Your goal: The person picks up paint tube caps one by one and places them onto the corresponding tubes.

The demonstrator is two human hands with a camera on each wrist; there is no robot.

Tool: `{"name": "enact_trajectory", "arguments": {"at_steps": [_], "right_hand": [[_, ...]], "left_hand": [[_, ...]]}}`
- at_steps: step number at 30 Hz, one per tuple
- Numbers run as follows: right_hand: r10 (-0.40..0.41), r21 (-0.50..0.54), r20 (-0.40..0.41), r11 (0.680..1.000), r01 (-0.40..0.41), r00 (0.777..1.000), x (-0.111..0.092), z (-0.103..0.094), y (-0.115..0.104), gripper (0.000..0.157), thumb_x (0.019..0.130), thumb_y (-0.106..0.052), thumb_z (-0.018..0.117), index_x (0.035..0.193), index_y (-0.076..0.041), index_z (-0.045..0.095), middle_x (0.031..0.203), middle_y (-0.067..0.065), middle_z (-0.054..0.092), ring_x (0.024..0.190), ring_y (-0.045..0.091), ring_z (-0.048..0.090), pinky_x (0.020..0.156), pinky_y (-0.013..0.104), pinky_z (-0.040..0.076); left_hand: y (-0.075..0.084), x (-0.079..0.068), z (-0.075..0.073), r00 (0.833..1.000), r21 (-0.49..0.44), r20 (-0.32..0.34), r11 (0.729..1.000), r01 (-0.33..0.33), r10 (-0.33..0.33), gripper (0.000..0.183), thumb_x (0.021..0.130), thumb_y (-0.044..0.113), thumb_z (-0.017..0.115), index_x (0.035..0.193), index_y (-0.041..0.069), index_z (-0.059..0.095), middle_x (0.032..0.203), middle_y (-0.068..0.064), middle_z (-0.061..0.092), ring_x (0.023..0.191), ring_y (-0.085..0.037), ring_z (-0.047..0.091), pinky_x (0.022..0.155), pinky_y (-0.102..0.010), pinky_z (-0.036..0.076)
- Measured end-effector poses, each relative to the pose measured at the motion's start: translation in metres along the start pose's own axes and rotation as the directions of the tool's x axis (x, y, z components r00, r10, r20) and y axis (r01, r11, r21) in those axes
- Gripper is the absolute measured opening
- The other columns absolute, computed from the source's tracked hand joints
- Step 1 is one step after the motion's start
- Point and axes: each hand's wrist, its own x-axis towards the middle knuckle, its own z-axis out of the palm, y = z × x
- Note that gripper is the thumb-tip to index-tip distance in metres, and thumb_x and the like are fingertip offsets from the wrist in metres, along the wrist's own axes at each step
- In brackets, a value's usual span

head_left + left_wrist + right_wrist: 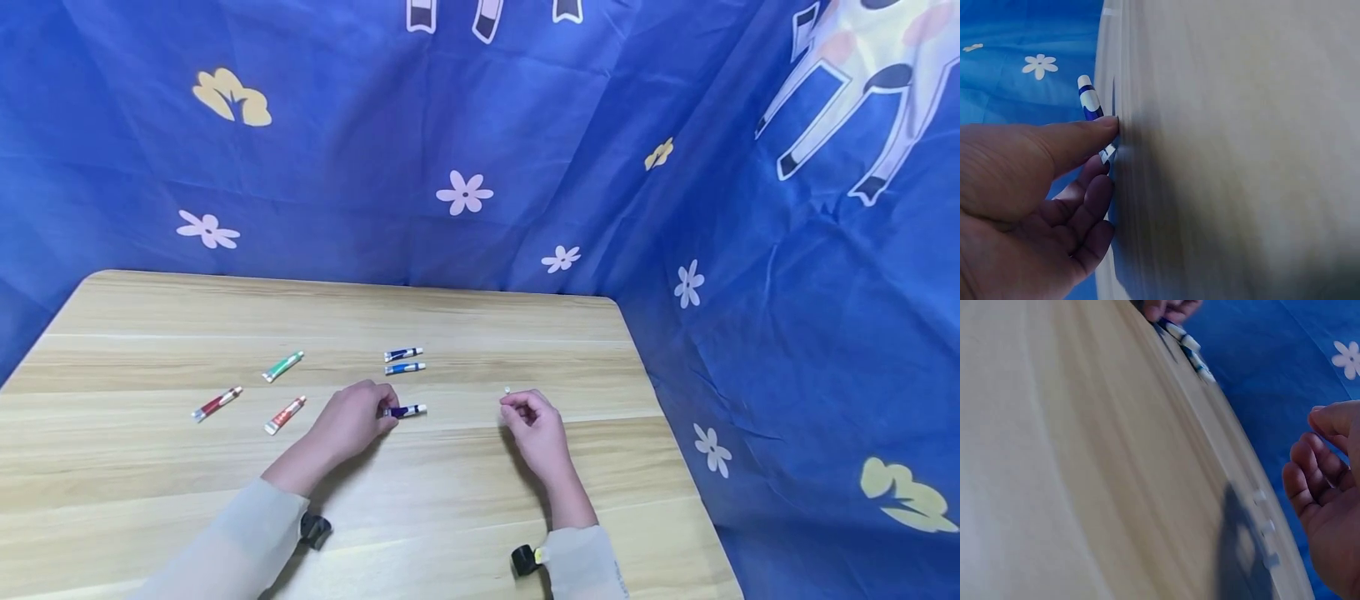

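Note:
My left hand pinches the crimped end of a dark purple paint tube low over the table. In the left wrist view the thumb lies across the tube, and its white cap points away from the palm. My right hand hovers to the right with loosely curled fingers and nothing visible in them. Beside its fingertips a small white piece lies on the table, and the right wrist view shows several small white pieces near the hand's shadow. Beyond the left hand lie a blue tube and a navy tube, nearly parallel.
On the left of the wooden table lie a green tube, a dark red tube and an orange-red tube. A blue patterned curtain hangs behind the table and along its right side.

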Motion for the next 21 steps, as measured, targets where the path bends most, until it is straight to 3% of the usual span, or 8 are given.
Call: {"name": "enact_trajectory", "arguments": {"at_steps": [7, 13, 21], "right_hand": [[0.029, 0.05, -0.093, 0.998, -0.025, 0.995, 0.009, -0.021, 0.01, 0.012, 0.099, -0.003, 0.074, 0.111, 0.002, 0.075, 0.101, 0.004, 0.067, 0.082, 0.008, 0.06, 0.069, 0.017, 0.051], [0.068, 0.054, -0.152, 0.997, -0.061, 0.986, 0.012, -0.034, 0.022, 0.011, 0.099, -0.002, 0.074, 0.11, 0.001, 0.076, 0.107, 0.012, 0.07, 0.087, 0.007, 0.06, 0.075, 0.016, 0.051], [0.092, -0.009, -0.156, 0.995, -0.094, 0.984, 0.011, -0.041, 0.035, 0.013, 0.101, -0.007, 0.075, 0.112, 0.0, 0.076, 0.111, 0.014, 0.071, 0.089, 0.006, 0.058, 0.079, 0.016, 0.05]], "left_hand": [[-0.005, 0.007, -0.001, 1.0, -0.024, 0.028, 1.0, 0.005, -0.004, 0.015, 0.089, 0.014, 0.087, 0.098, 0.012, 0.076, 0.092, -0.004, 0.073, 0.084, -0.02, 0.067, 0.087, -0.051, 0.06], [-0.01, 0.016, -0.002, 0.999, -0.016, 0.033, 1.0, 0.021, -0.021, 0.014, 0.089, 0.016, 0.087, 0.097, 0.014, 0.076, 0.091, -0.004, 0.073, 0.083, -0.021, 0.066, 0.087, -0.052, 0.058], [-0.015, 0.024, -0.004, 0.998, -0.046, 0.045, 0.998, 0.039, -0.037, 0.012, 0.09, 0.015, 0.086, 0.099, 0.013, 0.077, 0.093, -0.005, 0.075, 0.086, -0.022, 0.068, 0.088, -0.051, 0.058]]}}
